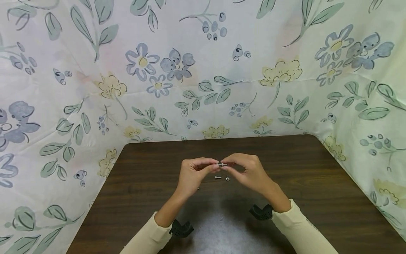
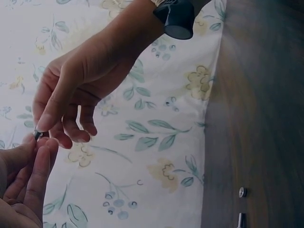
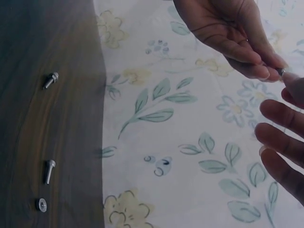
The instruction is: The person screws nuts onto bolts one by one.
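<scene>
Above the table, both hands meet at a small metal bolt [image 1: 222,164]. My left hand [image 1: 192,176] pinches its left end between thumb and fingertips. From the other side, my right hand [image 1: 250,172] pinches the right end with thumb and index finger. A bright ring shows around the middle of the bolt, but I cannot tell whether it is a nut. Fingertips cover most of the bolt in both wrist views. In the right wrist view, the remaining fingers [image 3: 280,128] of the right hand are spread apart.
Below the hands on the dark wooden table [image 1: 152,158] lie a loose bolt [image 1: 217,177] and a nut [image 1: 227,179]. Another bolt with a nut on it [image 3: 51,80] lies further along, mostly behind the left wrist in the head view. Floral cloth [image 1: 203,70] hangs around the table.
</scene>
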`<act>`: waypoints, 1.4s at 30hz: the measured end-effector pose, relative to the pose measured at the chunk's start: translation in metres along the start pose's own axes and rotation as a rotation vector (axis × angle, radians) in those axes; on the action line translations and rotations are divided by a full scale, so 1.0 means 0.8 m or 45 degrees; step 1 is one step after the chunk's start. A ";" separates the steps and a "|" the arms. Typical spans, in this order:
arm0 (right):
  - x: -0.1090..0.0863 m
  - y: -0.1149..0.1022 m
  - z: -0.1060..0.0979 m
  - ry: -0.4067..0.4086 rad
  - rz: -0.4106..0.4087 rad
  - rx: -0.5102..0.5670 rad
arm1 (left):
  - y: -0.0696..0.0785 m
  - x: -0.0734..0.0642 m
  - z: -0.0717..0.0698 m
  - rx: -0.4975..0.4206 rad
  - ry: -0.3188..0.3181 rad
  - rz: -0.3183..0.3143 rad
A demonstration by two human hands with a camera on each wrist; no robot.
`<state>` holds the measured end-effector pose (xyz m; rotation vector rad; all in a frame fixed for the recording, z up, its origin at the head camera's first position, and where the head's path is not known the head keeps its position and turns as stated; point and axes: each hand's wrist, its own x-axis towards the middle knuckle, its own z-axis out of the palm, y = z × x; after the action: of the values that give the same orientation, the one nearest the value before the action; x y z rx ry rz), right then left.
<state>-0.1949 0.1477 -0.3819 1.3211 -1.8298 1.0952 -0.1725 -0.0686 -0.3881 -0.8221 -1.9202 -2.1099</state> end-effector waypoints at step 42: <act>-0.002 0.000 0.004 -0.027 0.091 0.017 | 0.001 0.001 0.000 0.021 -0.003 -0.003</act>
<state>-0.1943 0.1455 -0.3849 1.2878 -1.9014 1.1366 -0.1726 -0.0688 -0.3869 -0.8196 -1.9379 -2.0924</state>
